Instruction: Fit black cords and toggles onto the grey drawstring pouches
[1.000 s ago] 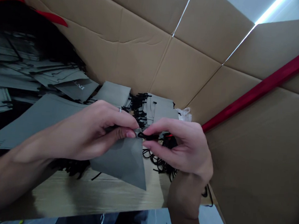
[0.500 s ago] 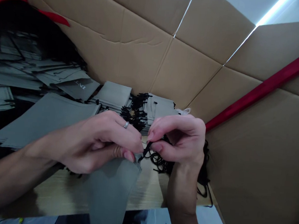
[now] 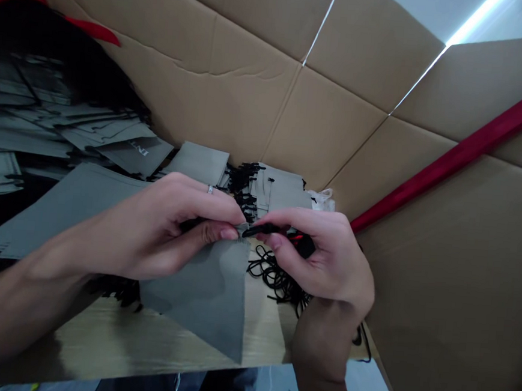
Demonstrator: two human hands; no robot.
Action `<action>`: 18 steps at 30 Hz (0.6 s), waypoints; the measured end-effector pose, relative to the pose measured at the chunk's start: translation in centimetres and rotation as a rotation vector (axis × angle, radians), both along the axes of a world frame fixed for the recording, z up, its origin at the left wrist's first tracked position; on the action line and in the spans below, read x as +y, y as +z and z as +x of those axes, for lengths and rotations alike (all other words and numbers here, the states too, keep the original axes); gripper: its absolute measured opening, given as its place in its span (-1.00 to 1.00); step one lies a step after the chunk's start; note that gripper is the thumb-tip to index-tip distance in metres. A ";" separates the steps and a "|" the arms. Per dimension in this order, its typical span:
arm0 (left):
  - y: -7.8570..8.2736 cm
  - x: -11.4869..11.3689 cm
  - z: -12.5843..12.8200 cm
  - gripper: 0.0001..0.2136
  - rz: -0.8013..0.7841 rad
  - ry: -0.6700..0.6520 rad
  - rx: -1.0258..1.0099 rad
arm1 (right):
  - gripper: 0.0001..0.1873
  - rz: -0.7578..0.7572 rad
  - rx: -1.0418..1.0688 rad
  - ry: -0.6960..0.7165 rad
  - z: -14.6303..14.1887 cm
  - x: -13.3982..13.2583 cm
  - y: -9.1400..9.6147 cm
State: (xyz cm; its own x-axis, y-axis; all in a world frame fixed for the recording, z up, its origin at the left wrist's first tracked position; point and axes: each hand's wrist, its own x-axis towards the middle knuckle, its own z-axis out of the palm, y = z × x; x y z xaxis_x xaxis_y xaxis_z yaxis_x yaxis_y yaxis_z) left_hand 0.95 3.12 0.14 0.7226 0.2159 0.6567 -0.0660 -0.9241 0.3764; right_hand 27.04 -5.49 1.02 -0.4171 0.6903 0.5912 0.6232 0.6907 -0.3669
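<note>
My left hand [image 3: 181,228], with a ring on one finger, pinches the top corner of a grey fabric pouch [image 3: 208,288] between thumb and forefinger. The rest of the pouch hangs down over the table's front edge. From that gathered corner a black cord [image 3: 262,229] runs into the fingertips of my right hand [image 3: 324,254], which are closed on it. Both hands nearly meet above the table. A small red patch [image 3: 297,237] shows by the right fingers; what it belongs to I cannot make out. Below the right hand lies a tangle of loose black cords [image 3: 277,275].
Grey pouches with black cords stand in stacks at the back [image 3: 203,162] and in a heap [image 3: 67,126] on the left. A bundle of black cords [image 3: 60,47] tops the heap. Cardboard walls [image 3: 232,97] enclose the wooden table [image 3: 141,337]; a dark red strip [image 3: 454,156] crosses the right one.
Both hands have risen a little, the right one turning so the cord lies flatter. The pouch has swung up and spread, its lower tip now showing.
</note>
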 end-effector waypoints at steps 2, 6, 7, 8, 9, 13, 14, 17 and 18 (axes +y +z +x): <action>0.0 -0.1 0.0 -0.78 -0.010 0.015 0.003 | -0.79 0.002 -0.004 -0.002 0.1 0.0 0.0; 0.1 -0.3 0.1 -0.79 -0.008 0.033 0.006 | -0.74 0.021 0.010 -0.005 -0.1 0.2 0.0; 0.1 -0.4 0.2 -0.78 -0.001 0.035 0.009 | -0.75 0.034 0.006 -0.021 -0.3 0.2 0.0; 0.1 -0.5 0.3 -0.78 0.009 0.032 0.012 | -0.76 0.055 -0.004 -0.048 -0.5 0.3 0.0; 0.0 -0.6 0.4 -0.78 0.021 0.024 0.016 | -0.77 0.081 -0.019 -0.081 -0.7 0.4 0.0; -0.3 -0.8 0.7 -0.74 0.052 -0.055 0.031 | -0.76 0.192 -0.069 -0.170 -1.8 0.7 -0.3; -0.4 -0.9 0.7 -0.74 0.052 -0.079 0.025 | -0.76 0.210 -0.075 -0.179 -1.9 0.8 -0.3; -0.4 -0.9 0.8 -0.75 0.041 -0.077 0.004 | -0.76 0.248 -0.084 -0.182 -1.9 0.8 -0.4; -0.4 -0.8 0.9 -0.76 0.037 -0.058 -0.006 | -0.76 0.245 -0.087 -0.177 -1.7 0.7 -0.3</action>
State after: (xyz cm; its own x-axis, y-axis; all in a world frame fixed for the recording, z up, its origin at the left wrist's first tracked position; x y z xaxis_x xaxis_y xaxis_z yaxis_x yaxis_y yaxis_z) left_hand 1.81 2.31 -0.21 0.7291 0.1493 0.6680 -0.1219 -0.9320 0.3414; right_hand 25.29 -4.76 0.68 -0.3592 0.5981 0.7164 0.7635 0.6298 -0.1431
